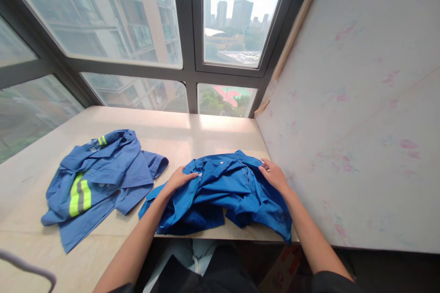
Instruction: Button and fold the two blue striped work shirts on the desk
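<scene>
A bright blue jacket (220,192) lies crumpled on the wide pale window ledge, right in front of me, with folds running across it. A small white tag shows near its upper edge. My left hand (179,177) grips its upper left part, the thumb on top of the cloth and the other fingers partly hidden. At the upper right edge, my right hand (273,175) has its fingers curled and closed on the fabric. The jacket's lower right corner hangs slightly over the ledge's front edge.
On the left of the ledge (120,119) lies a second, paler blue jacket (103,169) with yellow-green reflective strips. Framed windows (190,46) rise behind. A flowered wall panel (360,100) bounds the right side. A grey curved tube (29,263) sits at lower left.
</scene>
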The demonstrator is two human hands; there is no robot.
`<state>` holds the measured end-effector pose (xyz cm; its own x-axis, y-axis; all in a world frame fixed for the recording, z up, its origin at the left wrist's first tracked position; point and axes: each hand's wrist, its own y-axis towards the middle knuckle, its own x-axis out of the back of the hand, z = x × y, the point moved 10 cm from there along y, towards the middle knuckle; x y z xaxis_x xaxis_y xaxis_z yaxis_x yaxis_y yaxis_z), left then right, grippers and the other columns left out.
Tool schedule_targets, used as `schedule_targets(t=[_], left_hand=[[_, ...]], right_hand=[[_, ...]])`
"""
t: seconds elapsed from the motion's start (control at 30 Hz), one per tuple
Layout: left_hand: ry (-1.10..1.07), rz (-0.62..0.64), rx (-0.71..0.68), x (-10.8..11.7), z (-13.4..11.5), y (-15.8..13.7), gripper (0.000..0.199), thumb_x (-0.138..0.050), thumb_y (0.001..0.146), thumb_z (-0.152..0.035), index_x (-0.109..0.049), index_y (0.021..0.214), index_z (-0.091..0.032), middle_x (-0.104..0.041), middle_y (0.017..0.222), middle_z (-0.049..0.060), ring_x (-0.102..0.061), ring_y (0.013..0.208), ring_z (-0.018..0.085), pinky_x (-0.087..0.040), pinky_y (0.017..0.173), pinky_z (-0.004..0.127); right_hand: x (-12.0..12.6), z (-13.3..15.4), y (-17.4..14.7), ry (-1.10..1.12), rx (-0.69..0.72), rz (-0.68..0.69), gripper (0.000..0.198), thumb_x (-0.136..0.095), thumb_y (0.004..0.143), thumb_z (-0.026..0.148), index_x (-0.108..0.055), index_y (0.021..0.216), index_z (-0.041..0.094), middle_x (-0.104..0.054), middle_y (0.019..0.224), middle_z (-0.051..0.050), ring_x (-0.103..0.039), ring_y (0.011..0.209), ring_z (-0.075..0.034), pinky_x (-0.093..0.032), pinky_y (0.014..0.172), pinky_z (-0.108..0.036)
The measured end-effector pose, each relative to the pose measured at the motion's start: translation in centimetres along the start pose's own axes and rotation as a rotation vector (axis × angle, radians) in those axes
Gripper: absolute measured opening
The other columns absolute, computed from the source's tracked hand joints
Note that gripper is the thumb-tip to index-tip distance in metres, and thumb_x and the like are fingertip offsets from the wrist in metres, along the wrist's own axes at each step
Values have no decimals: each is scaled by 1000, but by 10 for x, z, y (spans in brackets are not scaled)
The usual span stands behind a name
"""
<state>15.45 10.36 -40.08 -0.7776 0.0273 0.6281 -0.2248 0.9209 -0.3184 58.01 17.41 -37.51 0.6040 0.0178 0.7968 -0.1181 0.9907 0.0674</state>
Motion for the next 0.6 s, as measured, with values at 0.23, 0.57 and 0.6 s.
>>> schedule_targets(t=[0.23,0.57,0.6], left_hand=[[-93,-227,-274,31,-47,-29,21,-59,64,-30,-68,80,-19,-42,53,-6,-45,54,14,-34,57,26],[-797,-274,28,132,-27,-47,32,-68,63,-30,-68,92,-16,-60,59,-2,-55,52,15,-43,51,24],[-863,-239,25,139,-33,-47,30,-69,63,-28,-69,90,-16,-62,61,-1,-57,54,15,-46,52,24]], right_hand=[[-30,-11,27,-151,-6,235,61,-62,75,24,-57,135,17,-61,136,-11,-54,127,-28,-41,108,-39],[18,47,20,-141,19,360,25,-63,76,44,-64,70,20,-63,67,0,-59,70,-19,-39,62,-26],[26,52,18,-133,-5,388,25,-66,74,44,-63,66,20,-61,63,1,-57,66,-18,-38,58,-26]])
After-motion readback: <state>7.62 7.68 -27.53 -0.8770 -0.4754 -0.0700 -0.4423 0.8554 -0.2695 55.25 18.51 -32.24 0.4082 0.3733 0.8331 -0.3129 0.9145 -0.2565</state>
